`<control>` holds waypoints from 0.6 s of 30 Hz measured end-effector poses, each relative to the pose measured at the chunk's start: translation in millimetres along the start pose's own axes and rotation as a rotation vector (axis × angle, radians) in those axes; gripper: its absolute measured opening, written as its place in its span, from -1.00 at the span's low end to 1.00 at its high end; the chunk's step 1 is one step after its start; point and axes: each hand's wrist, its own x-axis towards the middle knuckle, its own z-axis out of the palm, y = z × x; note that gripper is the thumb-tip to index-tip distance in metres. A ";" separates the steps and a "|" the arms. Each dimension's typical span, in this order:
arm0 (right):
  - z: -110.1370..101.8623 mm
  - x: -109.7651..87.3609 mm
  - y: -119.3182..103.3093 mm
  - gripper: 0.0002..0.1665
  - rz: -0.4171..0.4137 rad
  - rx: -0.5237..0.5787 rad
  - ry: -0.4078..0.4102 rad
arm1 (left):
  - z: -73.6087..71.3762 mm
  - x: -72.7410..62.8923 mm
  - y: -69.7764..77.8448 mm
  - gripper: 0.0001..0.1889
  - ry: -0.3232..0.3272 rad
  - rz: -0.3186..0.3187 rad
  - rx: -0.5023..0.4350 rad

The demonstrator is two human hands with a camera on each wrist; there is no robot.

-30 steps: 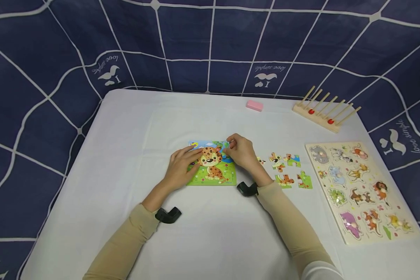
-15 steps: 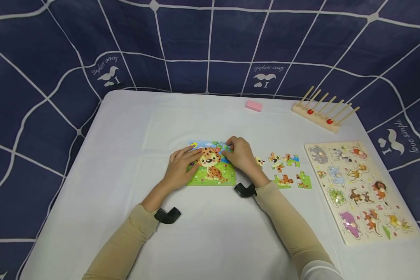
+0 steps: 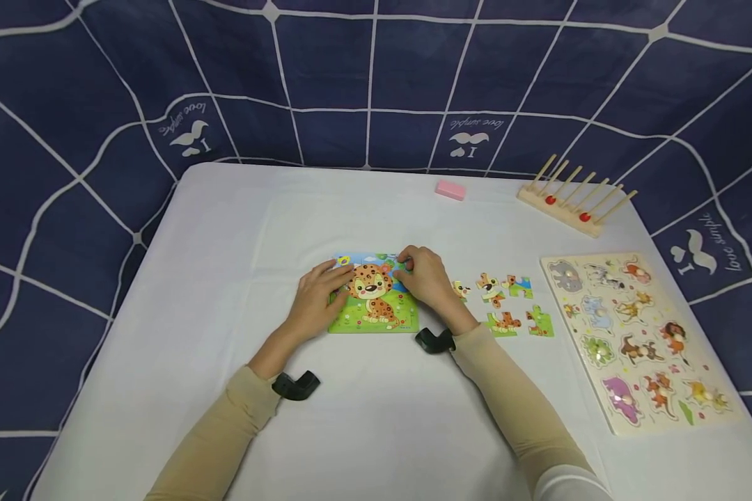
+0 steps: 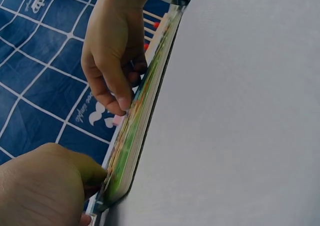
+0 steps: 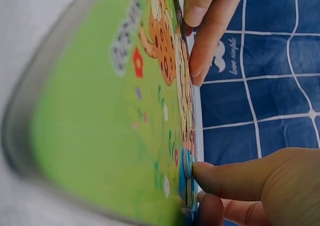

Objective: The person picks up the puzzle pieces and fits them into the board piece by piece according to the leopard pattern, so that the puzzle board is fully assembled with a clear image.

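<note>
A leopard jigsaw puzzle [image 3: 382, 309] in a flat tray lies mid-table in the head view. My left hand [image 3: 316, 299] rests on its left side with relaxed fingers spread, fingertips touching the picture. At the upper right corner, the thumb and fingers of my right hand [image 3: 427, 278] are bent together. The right wrist view shows them pinching a small blue puzzle piece [image 5: 187, 162], which stands slightly proud of the picture. My right hand hides most of that corner. To its right lie several loose puzzle pieces [image 3: 506, 322] on the white cloth.
Further right lies a wooden animal peg puzzle board [image 3: 642, 348]. A wooden rack [image 3: 558, 211] with upright sticks and red beads stands at the back right, and a pink block [image 3: 450, 190] lies near the far edge. Dark blue grid cloth [image 3: 326, 69] hangs behind the table.
My right hand stays at the puzzle's upper right corner, its fingers shifting slightly. The left hand keeps its place on the puzzle. The head view has shifted a little.
</note>
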 end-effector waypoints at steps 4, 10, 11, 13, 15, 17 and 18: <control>-2.4 -2.2 -3.8 -0.70 -0.009 -0.003 -0.010 | 0.8 -0.3 -2.9 -0.59 0.034 -0.020 -0.004; -15.1 -11.0 -13.3 -0.66 -0.035 0.042 -0.023 | 0.9 0.5 -4.3 -0.58 0.035 -0.010 -0.018; -18.2 -13.0 -13.9 -0.65 -0.041 0.055 -0.026 | 0.7 0.7 -4.5 -0.58 0.034 -0.011 -0.021; -24.8 -17.3 -12.6 -0.63 -0.064 0.071 -0.029 | -0.3 1.0 -4.3 -0.58 0.029 -0.011 -0.024; -32.6 -22.2 -8.3 -0.61 -0.075 0.086 -0.026 | -1.9 1.6 -4.2 -0.57 0.020 -0.014 -0.034; -41.0 -27.3 -1.1 -0.59 -0.076 0.087 -0.015 | -3.4 1.9 -5.0 -0.56 0.009 -0.019 -0.046; -45.5 -30.2 3.2 -0.58 -0.072 0.089 -0.011 | -4.5 1.9 -5.1 -0.56 0.002 -0.024 -0.052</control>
